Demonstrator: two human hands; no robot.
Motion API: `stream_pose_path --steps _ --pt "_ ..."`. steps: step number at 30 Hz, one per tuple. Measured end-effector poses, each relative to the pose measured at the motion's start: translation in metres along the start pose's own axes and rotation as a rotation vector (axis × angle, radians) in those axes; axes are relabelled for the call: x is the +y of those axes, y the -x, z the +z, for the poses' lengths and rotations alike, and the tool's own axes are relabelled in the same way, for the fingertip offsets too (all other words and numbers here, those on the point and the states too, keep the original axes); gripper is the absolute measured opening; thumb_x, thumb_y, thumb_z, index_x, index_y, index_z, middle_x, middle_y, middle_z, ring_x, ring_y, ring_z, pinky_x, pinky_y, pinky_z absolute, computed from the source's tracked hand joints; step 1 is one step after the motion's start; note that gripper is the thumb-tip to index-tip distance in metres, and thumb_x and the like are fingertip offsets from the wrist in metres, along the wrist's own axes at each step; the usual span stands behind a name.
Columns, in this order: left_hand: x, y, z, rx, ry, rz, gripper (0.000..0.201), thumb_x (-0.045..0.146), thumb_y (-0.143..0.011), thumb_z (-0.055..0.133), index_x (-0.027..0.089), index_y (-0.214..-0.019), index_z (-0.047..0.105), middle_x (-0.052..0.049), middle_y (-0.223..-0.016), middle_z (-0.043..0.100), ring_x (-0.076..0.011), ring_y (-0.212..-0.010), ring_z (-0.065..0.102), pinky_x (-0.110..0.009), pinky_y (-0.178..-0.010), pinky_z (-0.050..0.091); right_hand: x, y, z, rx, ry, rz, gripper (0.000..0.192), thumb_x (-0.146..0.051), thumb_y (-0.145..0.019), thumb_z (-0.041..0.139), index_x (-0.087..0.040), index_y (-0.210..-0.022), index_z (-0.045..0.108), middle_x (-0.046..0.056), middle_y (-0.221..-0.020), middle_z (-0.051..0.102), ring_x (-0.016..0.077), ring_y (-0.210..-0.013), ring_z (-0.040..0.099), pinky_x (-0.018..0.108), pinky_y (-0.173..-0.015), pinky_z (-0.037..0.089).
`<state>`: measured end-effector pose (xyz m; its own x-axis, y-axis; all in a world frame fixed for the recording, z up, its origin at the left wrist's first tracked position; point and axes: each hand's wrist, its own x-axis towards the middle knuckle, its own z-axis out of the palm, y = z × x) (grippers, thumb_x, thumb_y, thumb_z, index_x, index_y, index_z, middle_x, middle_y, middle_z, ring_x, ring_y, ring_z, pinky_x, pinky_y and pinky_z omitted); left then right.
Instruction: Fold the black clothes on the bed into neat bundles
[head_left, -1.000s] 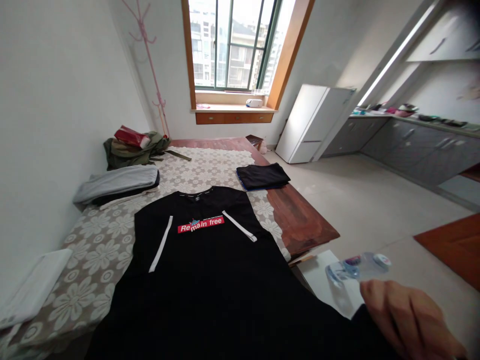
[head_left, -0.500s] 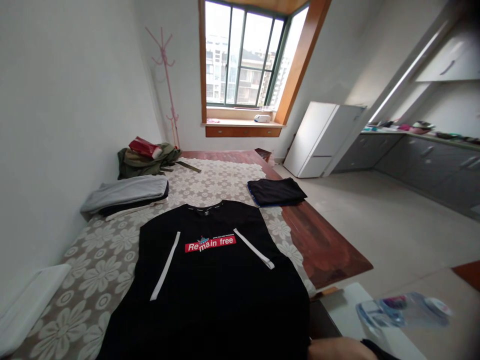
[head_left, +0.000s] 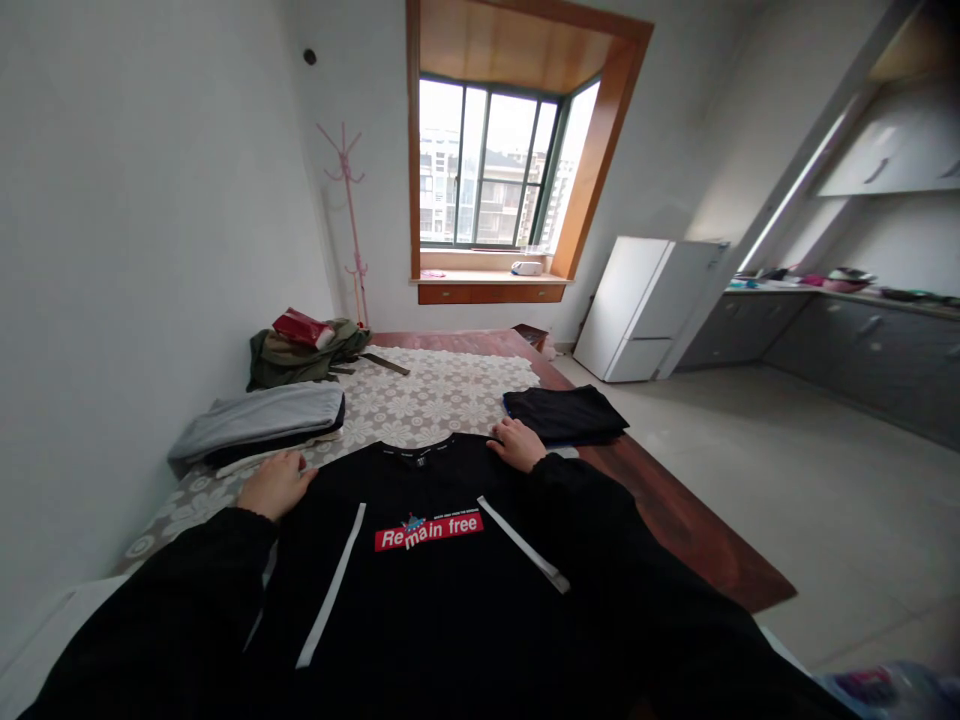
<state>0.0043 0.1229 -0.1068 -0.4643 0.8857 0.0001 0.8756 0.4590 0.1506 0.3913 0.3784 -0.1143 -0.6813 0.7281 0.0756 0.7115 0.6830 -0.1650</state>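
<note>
A black T-shirt (head_left: 427,620) lies spread flat on the patterned cloth, its neckline pointing away from me. A red "Remain free" print and two white strips mark its front. At the left shoulder of the shirt, my left hand (head_left: 276,486) rests with its fingers bent over the edge, not visibly holding fabric. My right hand (head_left: 517,446) lies on the opposite shoulder, fingers spread on the cloth. Long black sleeves cover both my arms and hide the shirt's sides. Just beyond my right hand sits a folded dark garment (head_left: 570,412).
Folded grey clothing (head_left: 262,415) is stacked at the left, before a green bag (head_left: 277,362) with a red packet on it. The patterned cloth (head_left: 442,385) covers a reddish wooden surface (head_left: 697,545). A plastic bottle (head_left: 892,690) shows at lower right.
Both my hands have come into view and reached forward to the shirt's shoulders. The camera view has tilted upward, so the scene sits lower. The shirt still lies flat.
</note>
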Motion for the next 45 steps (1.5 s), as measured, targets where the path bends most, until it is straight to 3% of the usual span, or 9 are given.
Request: stream_pose_path --steps 3,8,17,23,27,33,37,41,45 --pt "-0.002 -0.004 0.006 -0.02 0.035 0.037 0.017 0.034 -0.092 0.048 0.023 -0.08 0.05 -0.013 -0.096 0.068 -0.0311 -0.097 0.067 -0.037 -0.084 0.048 0.011 -0.004 0.009 -0.024 0.03 -0.01 0.013 -0.028 -0.099 0.063 -0.018 -0.107 0.067 0.012 -0.115 0.07 0.0261 -0.107 0.067 0.032 -0.09 0.048" --pt "0.005 0.005 0.005 0.041 0.123 -0.001 0.014 0.028 -0.102 0.03 0.026 -0.089 0.034 -0.006 -0.081 0.064 -0.0256 -0.079 0.067 -0.033 -0.073 0.046 0.021 0.002 0.004 -0.033 0.025 -0.062 0.012 -0.027 -0.105 0.054 -0.021 -0.112 0.061 0.008 -0.111 0.072 0.0234 -0.101 0.068 0.028 -0.079 0.043" --pt "0.014 -0.025 -0.039 0.097 0.017 0.03 0.014 0.031 -0.103 0.03 0.023 -0.103 0.042 -0.011 -0.086 0.068 -0.0317 -0.086 0.07 -0.036 -0.073 0.045 0.032 -0.018 -0.034 0.047 0.072 0.012 0.028 -0.038 -0.111 0.035 -0.024 -0.124 0.055 0.01 -0.106 0.074 0.0278 -0.099 0.069 0.031 -0.075 0.041" --pt "0.025 -0.037 -0.006 0.021 -0.155 0.037 0.025 0.023 -0.103 0.033 0.016 -0.116 0.053 -0.019 -0.104 0.071 -0.0391 -0.096 0.07 -0.043 -0.077 0.049 0.02 -0.026 0.005 -0.015 0.174 0.041 0.022 -0.034 -0.107 0.046 -0.021 -0.116 0.061 0.013 -0.1 0.074 0.0285 -0.091 0.071 0.033 -0.077 0.046" --pt "0.026 -0.027 0.006 0.034 -0.205 0.034 0.028 0.024 -0.104 0.031 0.016 -0.118 0.055 -0.018 -0.118 0.069 -0.0371 -0.092 0.071 -0.044 -0.077 0.051 0.018 -0.019 0.01 0.034 0.197 -0.005 0.026 -0.031 -0.106 0.047 -0.017 -0.123 0.06 0.018 -0.119 0.07 0.0309 -0.111 0.065 0.037 -0.089 0.048" --pt "0.028 -0.008 -0.005 0.122 -0.249 0.109 0.038 0.028 -0.105 0.032 0.015 -0.13 0.057 -0.017 -0.133 0.063 -0.0357 -0.118 0.06 -0.045 -0.089 0.051 0.028 0.002 0.003 0.051 0.003 -0.355 0.045 -0.045 -0.107 0.043 -0.023 -0.146 0.051 0.011 -0.157 0.046 0.028 -0.146 0.039 0.046 -0.12 0.034" --pt "0.04 0.014 0.013 0.083 -0.209 0.259 0.047 0.042 -0.106 0.039 0.02 -0.145 0.054 -0.01 -0.157 0.046 -0.0301 -0.146 0.037 -0.05 -0.121 0.029 0.03 0.022 0.029 -0.077 -0.009 -0.302 0.063 -0.06 -0.105 0.039 -0.026 -0.159 0.036 0.008 -0.168 0.029 0.0331 -0.156 0.02 0.059 -0.126 0.018" --pt "0.049 0.028 0.044 -0.038 -0.145 0.222 0.064 0.054 -0.105 0.04 0.023 -0.161 0.035 -0.007 -0.169 0.023 -0.0365 -0.155 0.017 -0.067 -0.121 0.019 0.027 0.027 0.047 -0.087 0.043 -0.268 0.07 -0.062 -0.105 0.037 -0.027 -0.164 0.023 0.007 -0.171 0.019 0.0351 -0.158 0.011 0.066 -0.125 0.008" --pt "0.051 0.031 0.051 -0.009 -0.136 0.189 0.066 0.053 -0.104 0.041 0.023 -0.162 0.032 -0.007 -0.169 0.019 -0.0367 -0.155 0.013 -0.069 -0.122 0.011 0.02 0.032 0.034 -0.092 0.08 -0.261 0.069 -0.058 -0.106 0.039 -0.024 -0.164 0.024 0.009 -0.171 0.019 0.0338 -0.158 0.01 0.063 -0.126 0.003"
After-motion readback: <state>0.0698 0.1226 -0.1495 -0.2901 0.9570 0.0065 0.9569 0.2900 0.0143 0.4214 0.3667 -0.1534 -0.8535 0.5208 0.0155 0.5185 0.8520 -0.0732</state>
